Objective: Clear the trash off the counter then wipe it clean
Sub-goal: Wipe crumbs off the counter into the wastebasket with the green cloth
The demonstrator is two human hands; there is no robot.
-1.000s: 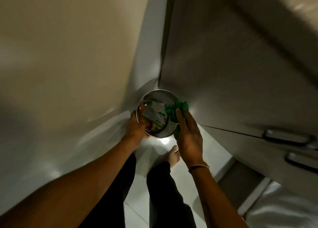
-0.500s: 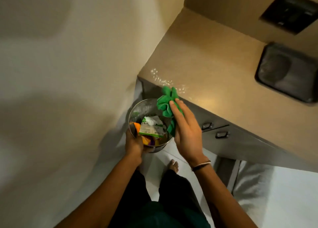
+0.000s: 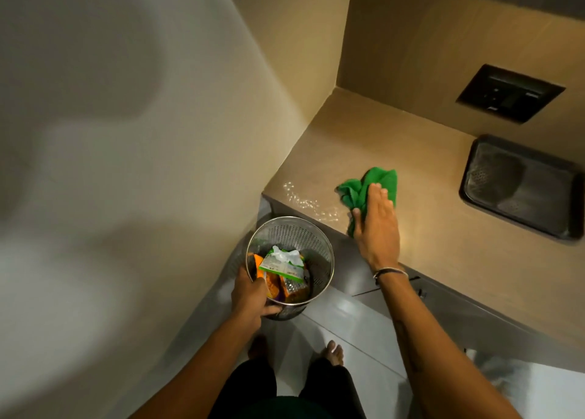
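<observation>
While left (image 3: 250, 295) holds bin (image 3: 296, 228), cloth (image 3: 381, 178) — under right grip (image 3: 378, 225)

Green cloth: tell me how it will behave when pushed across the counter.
Cloth looks floppy: it lies bunched in folds, so it will likely crumple rather than slide flat. Probably light; the right hand pressing flat on it should drag it along.

Beige counter (image 3: 411, 153), green cloth (image 3: 375, 181), black tray (image 3: 519, 190), glistening specks (image 3: 304, 202)
</observation>
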